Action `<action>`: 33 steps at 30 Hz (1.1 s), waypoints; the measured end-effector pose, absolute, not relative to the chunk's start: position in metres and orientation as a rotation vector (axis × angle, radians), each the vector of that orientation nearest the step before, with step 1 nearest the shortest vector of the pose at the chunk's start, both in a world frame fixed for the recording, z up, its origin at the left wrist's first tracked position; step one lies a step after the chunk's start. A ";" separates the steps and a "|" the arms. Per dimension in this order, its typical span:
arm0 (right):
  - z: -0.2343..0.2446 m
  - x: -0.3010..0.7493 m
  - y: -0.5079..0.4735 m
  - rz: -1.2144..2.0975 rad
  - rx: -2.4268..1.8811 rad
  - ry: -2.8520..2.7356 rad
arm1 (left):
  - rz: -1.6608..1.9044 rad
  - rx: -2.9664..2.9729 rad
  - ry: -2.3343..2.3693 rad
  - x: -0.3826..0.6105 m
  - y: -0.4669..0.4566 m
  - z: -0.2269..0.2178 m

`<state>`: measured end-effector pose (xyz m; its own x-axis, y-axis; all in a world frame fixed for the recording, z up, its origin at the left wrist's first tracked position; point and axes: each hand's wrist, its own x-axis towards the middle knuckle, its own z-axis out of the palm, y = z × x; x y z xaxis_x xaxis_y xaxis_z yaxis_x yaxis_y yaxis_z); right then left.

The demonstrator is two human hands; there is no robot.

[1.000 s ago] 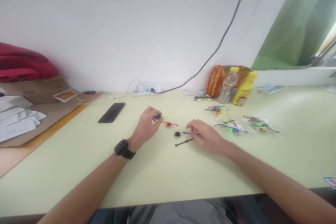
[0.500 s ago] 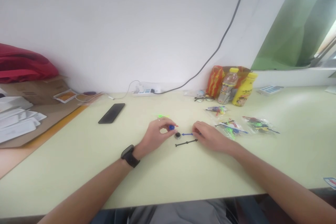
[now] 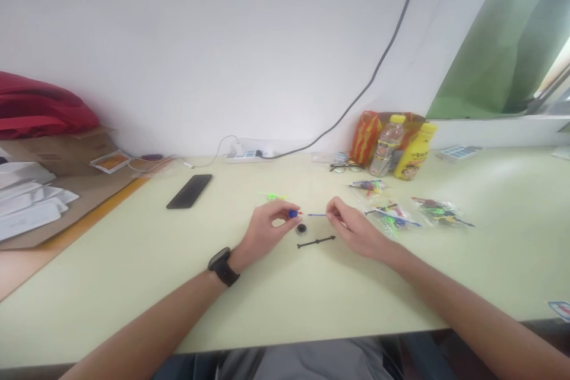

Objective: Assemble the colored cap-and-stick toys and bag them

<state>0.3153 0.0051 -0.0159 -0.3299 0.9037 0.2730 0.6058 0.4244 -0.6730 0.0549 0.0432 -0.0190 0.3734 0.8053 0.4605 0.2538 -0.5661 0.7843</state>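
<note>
Between the thumb and fingers of my left hand [image 3: 271,225] is a small round blue plastic piece [image 3: 293,214] with a red tip pointing right. My right hand [image 3: 354,227] pinches a thin blue arrow-shaped stick [image 3: 317,215], its pointed end aimed left toward the blue piece; the two are a little apart. Below them on the table sits a small round piece with a black centre [image 3: 301,229]. Closer to me lies a black arrow-shaped stick [image 3: 316,241]. Bright green plastic bits [image 3: 276,196] lie just beyond my left hand.
Small clear bags of coloured plastic parts [image 3: 392,218] lie right of my right hand. Behind them stand a clear bottle [image 3: 386,145], a yellow bottle [image 3: 415,152] and glasses [image 3: 346,168]. A phone [image 3: 189,191] lies at left, and a power strip [image 3: 244,157] by the wall.
My right hand has lifted the blue stick off the table and brought it level with the blue piece. My left hand has turned the blue piece so its red tip faces right.
</note>
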 end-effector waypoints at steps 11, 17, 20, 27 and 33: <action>-0.026 0.299 -0.002 0.619 -0.880 -2.149 | 0.886 2.026 0.528 0.052 0.035 -0.019; -0.032 0.296 -0.003 0.766 -0.885 -2.100 | 0.850 2.083 0.604 0.059 0.029 -0.019; -0.036 0.294 -0.002 0.788 -0.887 -2.078 | 0.858 2.102 0.643 0.062 0.029 -0.020; -0.037 0.294 0.000 0.775 -0.961 -2.081 | 0.891 2.140 0.629 0.062 0.030 -0.020; -0.035 0.295 0.000 0.798 -0.912 -2.112 | 0.882 2.174 0.670 0.062 0.028 -0.018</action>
<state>0.2948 -0.0002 -0.0355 -0.5136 0.7848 0.3469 0.3591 0.5637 -0.7438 0.0625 0.0283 -0.0176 0.6362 0.6650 0.3911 0.1985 -0.6310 0.7499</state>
